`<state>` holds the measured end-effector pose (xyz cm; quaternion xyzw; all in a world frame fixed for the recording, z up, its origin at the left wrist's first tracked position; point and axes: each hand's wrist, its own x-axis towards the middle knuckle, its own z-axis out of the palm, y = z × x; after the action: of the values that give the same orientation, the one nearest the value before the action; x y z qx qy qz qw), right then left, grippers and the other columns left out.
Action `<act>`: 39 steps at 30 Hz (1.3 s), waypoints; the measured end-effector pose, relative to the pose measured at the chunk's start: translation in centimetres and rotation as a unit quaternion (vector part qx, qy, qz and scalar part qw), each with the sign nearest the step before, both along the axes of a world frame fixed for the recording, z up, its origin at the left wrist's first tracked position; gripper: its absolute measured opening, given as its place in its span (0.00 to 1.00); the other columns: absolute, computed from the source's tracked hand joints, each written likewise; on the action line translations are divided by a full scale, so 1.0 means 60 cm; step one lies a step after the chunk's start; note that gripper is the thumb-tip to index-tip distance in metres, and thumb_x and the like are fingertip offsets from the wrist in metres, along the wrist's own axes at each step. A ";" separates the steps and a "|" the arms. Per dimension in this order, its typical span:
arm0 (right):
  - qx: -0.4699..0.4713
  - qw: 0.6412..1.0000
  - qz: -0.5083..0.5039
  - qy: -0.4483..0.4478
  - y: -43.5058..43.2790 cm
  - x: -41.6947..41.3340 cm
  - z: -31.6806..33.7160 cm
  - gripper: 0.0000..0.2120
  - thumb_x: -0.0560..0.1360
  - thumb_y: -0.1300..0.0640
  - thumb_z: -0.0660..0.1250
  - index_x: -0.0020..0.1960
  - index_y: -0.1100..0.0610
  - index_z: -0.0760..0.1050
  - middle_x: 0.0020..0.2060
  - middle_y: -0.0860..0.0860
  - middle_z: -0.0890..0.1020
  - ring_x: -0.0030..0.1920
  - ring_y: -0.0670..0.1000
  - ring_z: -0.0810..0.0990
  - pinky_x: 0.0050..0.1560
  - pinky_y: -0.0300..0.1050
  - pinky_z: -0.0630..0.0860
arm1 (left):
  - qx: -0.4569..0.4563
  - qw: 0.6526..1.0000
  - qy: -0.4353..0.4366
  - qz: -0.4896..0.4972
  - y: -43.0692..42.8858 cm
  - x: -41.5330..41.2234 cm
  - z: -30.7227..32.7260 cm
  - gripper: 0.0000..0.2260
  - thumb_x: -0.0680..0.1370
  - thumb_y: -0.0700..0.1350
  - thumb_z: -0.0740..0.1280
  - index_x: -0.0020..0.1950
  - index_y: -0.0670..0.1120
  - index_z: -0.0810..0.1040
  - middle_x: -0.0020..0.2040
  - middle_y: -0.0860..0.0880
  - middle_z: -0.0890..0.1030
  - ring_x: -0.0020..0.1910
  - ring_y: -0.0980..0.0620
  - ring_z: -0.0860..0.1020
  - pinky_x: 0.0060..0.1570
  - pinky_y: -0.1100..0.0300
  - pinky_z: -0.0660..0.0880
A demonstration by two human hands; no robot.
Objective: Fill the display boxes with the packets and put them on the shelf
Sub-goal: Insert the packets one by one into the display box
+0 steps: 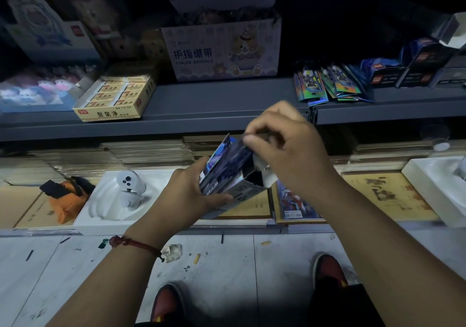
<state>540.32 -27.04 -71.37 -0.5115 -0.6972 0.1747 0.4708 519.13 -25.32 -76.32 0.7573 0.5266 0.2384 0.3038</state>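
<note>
Display box: a shiny box (228, 179) with blue artwork, held tilted at the centre of the frame, its open end facing up and right.
Left hand: the left hand (186, 195) grips the box from the lower left, with the fingers curled round its underside.
Right hand: the right hand (285, 145) is above and to the right of the box. Its thumb and curled fingers pinch the top edge of the packets (237, 150) standing in the box. The exact grip is blurred.
Shelf: a grey shelf (214, 104) crosses the frame just above the hands.
Loose packets: a fan of loose packets (332, 84) lies on the shelf at upper right, well apart from the hands.
Dark boxes: more boxes (413, 69) stand just right of the loose packets.
Other stock: a pale bandage carton (222, 51) is at upper centre, and a yellow box (116, 97) is left of it.
Lower level: a white tray (90, 210) holding a white controller (129, 184) sits left of the left hand.
Wrist: a red string (136, 244) is tied round the left wrist.
</note>
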 end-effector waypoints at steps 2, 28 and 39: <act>0.003 0.995 -0.028 0.092 0.001 0.003 0.006 0.03 0.79 0.62 0.70 0.46 0.57 0.79 0.44 0.52 0.78 0.37 0.50 0.77 0.38 0.45 0.74 | -0.003 1.000 -0.013 0.009 0.002 -0.003 0.001 0.26 0.68 0.52 0.81 0.59 0.64 0.71 0.47 0.65 0.80 0.47 0.63 0.81 0.45 0.65 0.80; -0.062 0.890 -0.127 0.434 -0.005 0.003 0.029 0.09 0.80 0.66 0.61 0.47 0.58 0.77 0.28 0.48 0.79 0.30 0.49 0.75 0.32 0.47 0.72 | 0.014 0.999 -0.012 0.052 0.013 -0.017 -0.009 0.25 0.69 0.52 0.80 0.62 0.57 0.74 0.49 0.63 0.80 0.48 0.63 0.79 0.46 0.62 0.80; -0.077 0.896 -0.191 0.394 -0.002 0.014 0.011 0.08 0.78 0.64 0.65 0.41 0.59 0.72 0.25 0.53 0.80 0.25 0.54 0.77 0.29 0.49 0.76 | 0.002 0.994 -0.065 0.084 0.008 -0.009 0.001 0.25 0.67 0.54 0.80 0.60 0.57 0.73 0.49 0.61 0.81 0.47 0.61 0.81 0.35 0.71 0.78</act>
<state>541.13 -27.17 -70.68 -0.5586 -0.3281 0.3216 0.6906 518.61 -24.85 -76.24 0.6939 0.5670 0.3132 0.3144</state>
